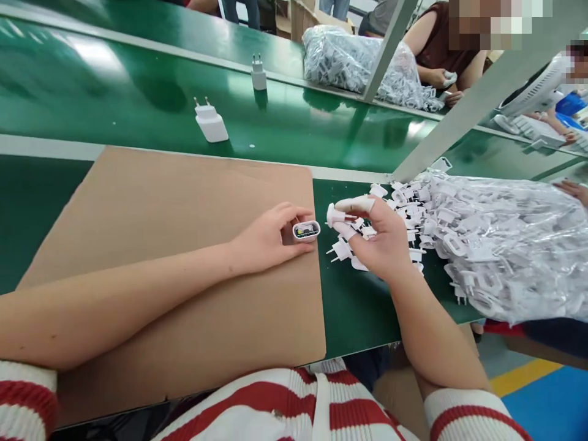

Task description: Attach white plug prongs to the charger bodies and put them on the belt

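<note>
My left hand (271,237) is closed around a white charger housing (306,231) at the right edge of the cardboard sheet. Its open end faces me, and small electronic parts show inside. Just to the right, my right hand (379,236) pinches a white plug cap (337,215) with two pins between thumb and index finger. White covers wrap those two fingertips. The cap and the housing are a short gap apart. Beneath and behind my right hand lie several loose plug caps (340,250), spilling from a clear plastic bag (519,245).
Cardboard (184,208) covers the bench before me. Beyond the pale rail, two assembled chargers, one nearer (211,122) and one farther (258,73), stand pins up on a green belt (151,92). A metal post (463,104) slants at right. Across the belt, a person (436,49) handles white parts beside another bag (344,58).
</note>
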Action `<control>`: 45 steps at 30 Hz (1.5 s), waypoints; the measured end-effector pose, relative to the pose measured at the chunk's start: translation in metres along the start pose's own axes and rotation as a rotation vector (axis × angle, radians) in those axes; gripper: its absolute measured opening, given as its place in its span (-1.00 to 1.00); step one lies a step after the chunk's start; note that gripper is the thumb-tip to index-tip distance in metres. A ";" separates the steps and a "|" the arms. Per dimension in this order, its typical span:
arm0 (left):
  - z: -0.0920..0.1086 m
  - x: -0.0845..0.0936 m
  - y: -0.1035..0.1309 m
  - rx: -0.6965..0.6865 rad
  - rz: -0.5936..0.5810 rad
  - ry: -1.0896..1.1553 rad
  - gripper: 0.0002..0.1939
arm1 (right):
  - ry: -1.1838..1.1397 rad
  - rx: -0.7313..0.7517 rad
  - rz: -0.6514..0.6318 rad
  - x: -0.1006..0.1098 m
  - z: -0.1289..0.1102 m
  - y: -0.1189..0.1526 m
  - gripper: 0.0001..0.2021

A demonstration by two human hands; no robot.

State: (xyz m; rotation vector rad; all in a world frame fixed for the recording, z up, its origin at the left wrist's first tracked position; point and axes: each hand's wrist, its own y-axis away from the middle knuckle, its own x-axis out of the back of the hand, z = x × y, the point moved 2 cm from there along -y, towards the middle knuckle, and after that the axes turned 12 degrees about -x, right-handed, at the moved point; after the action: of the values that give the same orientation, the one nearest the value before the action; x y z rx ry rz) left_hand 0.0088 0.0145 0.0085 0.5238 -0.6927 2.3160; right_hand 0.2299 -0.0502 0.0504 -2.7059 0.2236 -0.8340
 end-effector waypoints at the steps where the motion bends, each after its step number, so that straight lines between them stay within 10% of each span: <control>1: -0.003 0.000 0.000 0.017 -0.010 0.042 -0.56 | 0.070 0.042 -0.042 -0.002 -0.003 0.002 -0.80; 12: -0.003 -0.006 -0.006 -0.045 -0.046 0.216 -0.74 | 0.325 0.157 -0.184 -0.023 -0.011 0.008 -0.51; 34: -0.004 -0.005 -0.003 -0.116 -0.065 0.116 -0.76 | 0.611 0.293 0.091 -0.037 -0.025 0.017 -0.64; 45: -0.002 -0.010 0.000 -0.098 -0.008 0.094 -0.71 | 0.338 0.040 0.007 -0.031 -0.009 0.013 -0.69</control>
State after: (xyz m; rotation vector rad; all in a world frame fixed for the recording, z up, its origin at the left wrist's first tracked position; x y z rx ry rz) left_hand 0.0152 0.0106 0.0021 0.3706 -0.7532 2.2705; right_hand 0.1990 -0.0571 0.0372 -2.5112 0.2856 -1.2766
